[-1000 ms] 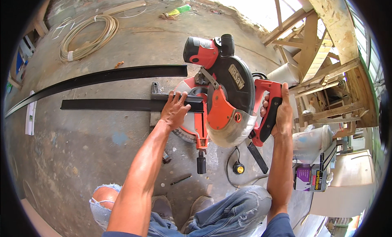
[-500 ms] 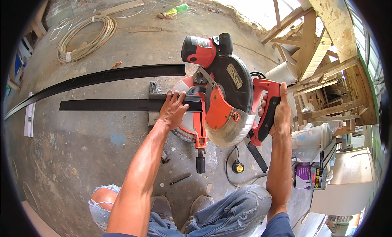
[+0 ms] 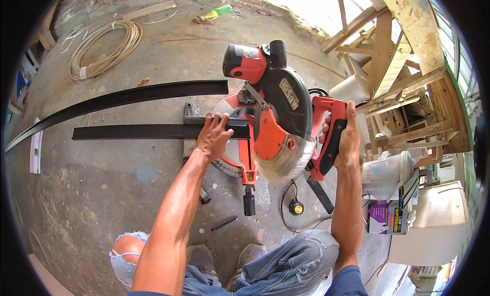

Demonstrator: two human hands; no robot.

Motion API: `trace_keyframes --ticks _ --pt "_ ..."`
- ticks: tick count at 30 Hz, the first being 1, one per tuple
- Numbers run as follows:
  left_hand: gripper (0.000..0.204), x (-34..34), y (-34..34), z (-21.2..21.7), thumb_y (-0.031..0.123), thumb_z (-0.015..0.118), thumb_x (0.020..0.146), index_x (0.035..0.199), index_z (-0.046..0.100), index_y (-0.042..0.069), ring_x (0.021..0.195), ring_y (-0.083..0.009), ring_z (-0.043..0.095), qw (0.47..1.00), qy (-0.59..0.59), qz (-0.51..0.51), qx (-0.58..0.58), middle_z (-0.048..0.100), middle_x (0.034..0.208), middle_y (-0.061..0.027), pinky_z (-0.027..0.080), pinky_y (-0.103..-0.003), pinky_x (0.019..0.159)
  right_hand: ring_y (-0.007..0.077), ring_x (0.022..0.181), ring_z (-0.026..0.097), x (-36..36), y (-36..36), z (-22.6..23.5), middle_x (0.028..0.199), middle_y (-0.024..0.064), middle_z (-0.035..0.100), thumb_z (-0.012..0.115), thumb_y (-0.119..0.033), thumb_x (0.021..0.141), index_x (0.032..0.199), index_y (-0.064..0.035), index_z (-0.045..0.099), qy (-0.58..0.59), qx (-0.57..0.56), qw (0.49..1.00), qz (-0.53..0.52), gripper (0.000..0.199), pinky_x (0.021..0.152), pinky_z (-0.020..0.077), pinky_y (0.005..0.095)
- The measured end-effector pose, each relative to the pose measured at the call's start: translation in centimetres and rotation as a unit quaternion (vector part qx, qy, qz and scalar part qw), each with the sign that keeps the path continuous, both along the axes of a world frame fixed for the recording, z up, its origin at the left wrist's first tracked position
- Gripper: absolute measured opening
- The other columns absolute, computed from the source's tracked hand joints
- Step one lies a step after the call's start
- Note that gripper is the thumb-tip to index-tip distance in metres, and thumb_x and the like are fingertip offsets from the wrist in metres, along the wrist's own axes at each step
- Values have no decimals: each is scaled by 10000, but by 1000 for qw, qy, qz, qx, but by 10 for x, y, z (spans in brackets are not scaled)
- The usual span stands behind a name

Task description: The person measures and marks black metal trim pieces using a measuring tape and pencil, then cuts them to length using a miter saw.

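Note:
A red and black miter saw (image 3: 284, 99) stands on the floor in front of me, its round black blade guard raised above the base. My right hand (image 3: 348, 143) is wrapped round the saw's handle (image 3: 332, 148). A straight black channel bar (image 3: 132, 132) lies across the saw base against the fence, its right end close to the blade slot. My left hand (image 3: 213, 138) presses down on this bar, fingers spread over it and the fence, holding it in place. The blade itself is hidden by the guard.
A second long black bar (image 3: 153, 88) lies beyond the first. Past it are a coiled hose (image 3: 106, 48) and a green bottle (image 3: 218, 11). A pencil (image 3: 225, 224) and a cord with a yellow-black plug (image 3: 296, 207) lie nearer. Buckets (image 3: 388, 173) and scrap wood (image 3: 408, 97) fill the right.

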State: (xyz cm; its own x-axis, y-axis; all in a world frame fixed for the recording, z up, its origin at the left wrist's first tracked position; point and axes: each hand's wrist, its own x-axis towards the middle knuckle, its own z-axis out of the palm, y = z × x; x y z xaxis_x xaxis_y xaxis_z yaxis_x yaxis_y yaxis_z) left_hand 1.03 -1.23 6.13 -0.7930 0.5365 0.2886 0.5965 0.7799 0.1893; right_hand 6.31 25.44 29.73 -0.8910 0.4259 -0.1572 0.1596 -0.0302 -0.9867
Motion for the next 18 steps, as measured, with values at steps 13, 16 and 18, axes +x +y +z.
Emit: trace_keyframes --ticks 13,16,18 --pt "258 0 -1 0 216 797 780 1029 778 152 1298 -332 400 1000 -14 0 -9 461 1343 -131 237 -517 1161 150 506 562 2 -3 -2 650 34 565 471 -714 959 857 -45 613 -5 13 1000 2 692 512 530 284" --pt "254 -1 1 0 212 798 777 1023 779 149 1295 -330 400 1000 -10 -2 -1 462 1340 -130 239 -513 1158 179 507 611 2 2 -3 643 65 589 451 -730 956 865 -23 612 3 16 1000 7 731 507 548 309" --pt "253 0 0 -1 210 798 777 1021 779 148 1294 -329 400 1000 -7 -2 0 462 1339 -129 241 -512 1156 180 507 612 1 3 -5 643 65 589 450 -729 957 865 -23 613 2 15 1000 7 731 507 547 309"
